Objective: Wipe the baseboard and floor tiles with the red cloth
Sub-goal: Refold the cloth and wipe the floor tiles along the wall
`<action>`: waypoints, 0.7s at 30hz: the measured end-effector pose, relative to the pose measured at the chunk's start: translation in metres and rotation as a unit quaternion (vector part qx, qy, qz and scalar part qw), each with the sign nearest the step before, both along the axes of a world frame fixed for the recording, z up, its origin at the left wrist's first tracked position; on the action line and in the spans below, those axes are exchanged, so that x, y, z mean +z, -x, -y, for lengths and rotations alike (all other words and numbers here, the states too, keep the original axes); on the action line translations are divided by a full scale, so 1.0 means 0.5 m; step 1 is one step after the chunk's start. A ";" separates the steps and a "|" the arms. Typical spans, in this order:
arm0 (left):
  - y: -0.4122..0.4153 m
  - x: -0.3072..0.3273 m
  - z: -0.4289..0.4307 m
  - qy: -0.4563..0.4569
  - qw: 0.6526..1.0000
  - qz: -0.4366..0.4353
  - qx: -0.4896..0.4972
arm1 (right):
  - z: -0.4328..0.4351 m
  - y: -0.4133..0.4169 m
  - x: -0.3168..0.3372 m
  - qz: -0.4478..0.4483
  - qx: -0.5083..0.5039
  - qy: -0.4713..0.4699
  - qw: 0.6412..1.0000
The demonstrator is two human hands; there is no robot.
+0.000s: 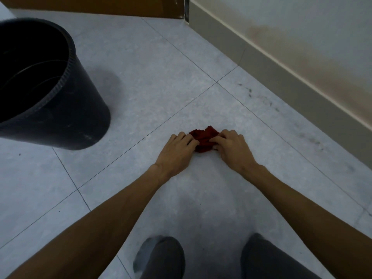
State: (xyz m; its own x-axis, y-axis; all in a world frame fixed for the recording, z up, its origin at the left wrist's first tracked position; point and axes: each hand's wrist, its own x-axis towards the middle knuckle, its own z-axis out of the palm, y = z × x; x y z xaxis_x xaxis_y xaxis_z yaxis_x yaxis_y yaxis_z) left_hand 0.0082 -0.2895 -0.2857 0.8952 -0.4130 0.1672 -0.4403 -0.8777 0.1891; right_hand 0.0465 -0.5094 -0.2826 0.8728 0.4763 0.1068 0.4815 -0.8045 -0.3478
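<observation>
Pale grey floor tiles [141, 101] with thin dark joints run up to a beige baseboard [281, 77] under a stained wall [302, 33] on the right, with dark smudges on the tiles beside it, and a black bin [50, 93] stands on the left, well apart from the hands. The red cloth [203, 140] lies bunched on a tile in mid-floor, short of the baseboard. The left hand [177, 150] and right hand [231, 147] flank it, each grip closed with fingers curled into its folds, while two grey-clad knees [161, 256] show at the bottom edge.
</observation>
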 end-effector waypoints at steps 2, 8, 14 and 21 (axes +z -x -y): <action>-0.014 0.020 0.000 0.041 0.999 0.007 0.027 | 0.000 -0.023 0.037 -0.021 -0.016 -0.030 0.999; -0.072 0.118 -0.008 0.132 0.989 -0.014 0.059 | -0.008 -0.094 0.143 -0.090 0.026 -0.035 0.995; -0.066 0.082 -0.024 0.124 0.983 -0.112 0.077 | -0.024 -0.062 0.121 -0.150 0.020 -0.022 0.988; -0.061 0.067 -0.019 0.137 0.978 -0.141 0.073 | -0.067 0.010 0.059 -0.133 0.022 0.000 0.991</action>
State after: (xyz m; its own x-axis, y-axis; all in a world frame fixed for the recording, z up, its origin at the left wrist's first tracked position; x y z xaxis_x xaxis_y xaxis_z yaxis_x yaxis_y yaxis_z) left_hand 0.0386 -0.2801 -0.2524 0.9675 -0.2526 -0.0084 -0.2113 -0.8266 0.5216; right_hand 0.0414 -0.4761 -0.2529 0.8484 0.5145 -0.1244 0.4076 -0.7849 -0.4667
